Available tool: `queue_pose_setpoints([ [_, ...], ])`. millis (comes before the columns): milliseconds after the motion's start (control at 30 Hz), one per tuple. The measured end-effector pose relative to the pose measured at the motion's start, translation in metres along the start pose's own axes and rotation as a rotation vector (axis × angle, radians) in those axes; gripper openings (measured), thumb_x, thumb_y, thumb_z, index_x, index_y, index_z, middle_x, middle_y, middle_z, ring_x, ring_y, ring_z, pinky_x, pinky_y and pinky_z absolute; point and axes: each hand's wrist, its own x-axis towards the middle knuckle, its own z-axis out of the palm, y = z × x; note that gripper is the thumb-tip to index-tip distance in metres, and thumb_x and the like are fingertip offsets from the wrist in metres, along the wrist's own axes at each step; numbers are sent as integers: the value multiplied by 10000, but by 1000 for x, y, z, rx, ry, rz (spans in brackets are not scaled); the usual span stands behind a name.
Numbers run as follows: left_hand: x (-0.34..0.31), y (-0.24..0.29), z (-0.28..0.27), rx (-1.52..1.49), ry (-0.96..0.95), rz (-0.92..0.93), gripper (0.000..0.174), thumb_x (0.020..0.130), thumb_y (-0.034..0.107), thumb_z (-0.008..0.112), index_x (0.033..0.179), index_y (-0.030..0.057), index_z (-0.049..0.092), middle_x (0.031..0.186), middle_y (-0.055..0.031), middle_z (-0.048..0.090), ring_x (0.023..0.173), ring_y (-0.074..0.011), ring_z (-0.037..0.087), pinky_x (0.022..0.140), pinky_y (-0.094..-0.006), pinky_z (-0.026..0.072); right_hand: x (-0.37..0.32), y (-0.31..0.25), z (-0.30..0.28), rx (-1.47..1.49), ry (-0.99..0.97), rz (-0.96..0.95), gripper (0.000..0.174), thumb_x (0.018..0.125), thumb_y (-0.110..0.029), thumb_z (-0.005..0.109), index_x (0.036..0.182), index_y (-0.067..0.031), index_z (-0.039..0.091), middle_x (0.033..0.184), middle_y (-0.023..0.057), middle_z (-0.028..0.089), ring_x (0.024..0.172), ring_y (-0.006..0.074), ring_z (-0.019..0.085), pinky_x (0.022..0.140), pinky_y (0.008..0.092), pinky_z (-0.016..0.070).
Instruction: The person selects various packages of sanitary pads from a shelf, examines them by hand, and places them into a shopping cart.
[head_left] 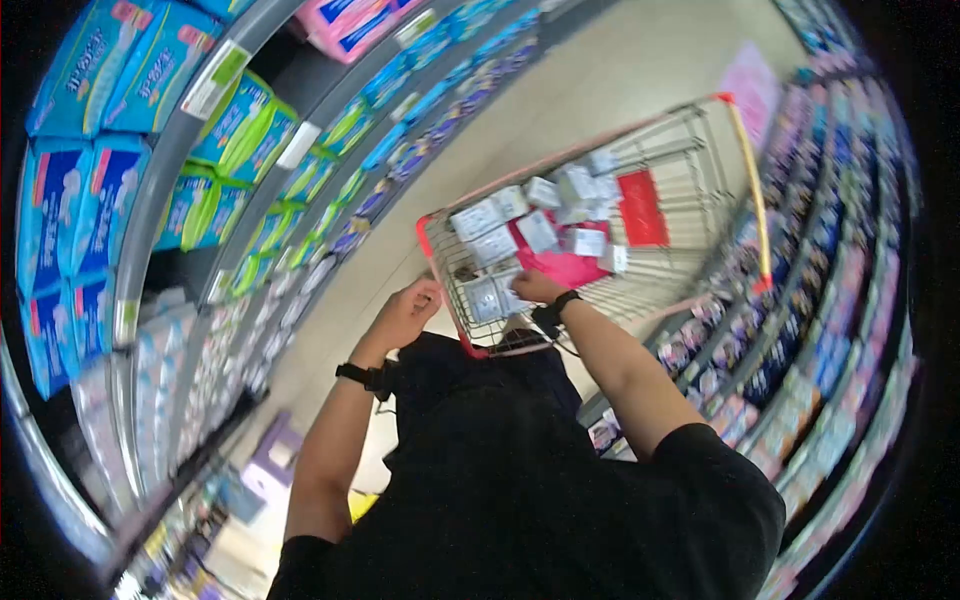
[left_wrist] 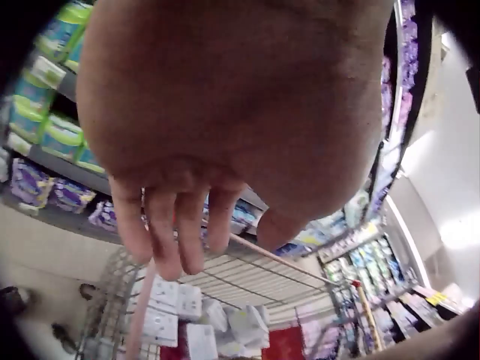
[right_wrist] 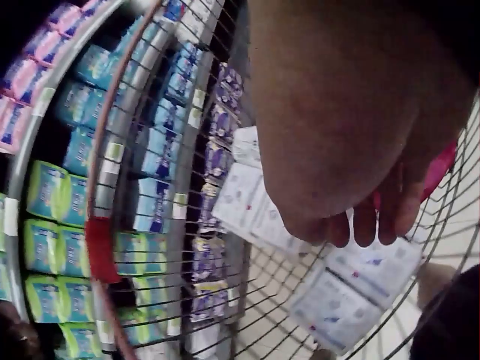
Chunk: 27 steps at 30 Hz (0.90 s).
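A wire shopping cart (head_left: 746, 170) stands in front of me in a shop aisle. It holds several white packs (head_left: 495, 235) and a pink pack (head_left: 572, 268). My left hand (head_left: 405, 312) hovers just outside the cart's near left corner, its fingers (left_wrist: 176, 240) hanging loose over the rim (left_wrist: 141, 315) with nothing in them. My right hand (head_left: 535, 287) reaches into the cart's near end. In the right wrist view its fingertips (right_wrist: 375, 221) lie over the white packs (right_wrist: 251, 206), and no grip shows.
Shelves (head_left: 140, 210) of blue and green packs line the left side of the aisle. Darker shelves (head_left: 830, 260) of small packs line the right. A red card (head_left: 641, 208) hangs inside the cart. Pale floor (head_left: 620, 80) runs ahead beyond it.
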Motion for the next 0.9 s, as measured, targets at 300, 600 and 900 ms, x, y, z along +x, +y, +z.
queue_pose_setpoints([
  [300, -69, 19, 136, 33, 24, -366, 279, 972, 164, 716, 1203, 16, 666, 1060, -137, 739, 964, -271, 721, 879, -383, 574, 92, 93, -15, 88, -252, 225, 608, 833, -374, 771, 1210, 87, 650, 1040, 303, 739, 994, 386, 730, 874, 488, 568],
  [600, -94, 30, 166, 38, 213, -495, 266, 975, 174, 702, 1190, 22, 671, 1072, -161, 742, 1009, -292, 729, 913, -394, 571, 103, 65, 18, -538, -274, 26, 1173, 634, -431, 948, 1513, 90, 371, 1396, 364, 552, 1362, 437, 531, 1103, 460, 491],
  [900, -130, 26, 190, -34, 372, -451, 270, 971, 182, 694, 1196, 34, 676, 1071, -158, 749, 1009, -295, 737, 889, -404, 582, 62, 26, -57, -198, -387, 51, 1246, 744, -546, 892, 1571, 124, 244, 1530, 339, 473, 1378, 368, 536, 1110, 408, 466],
])
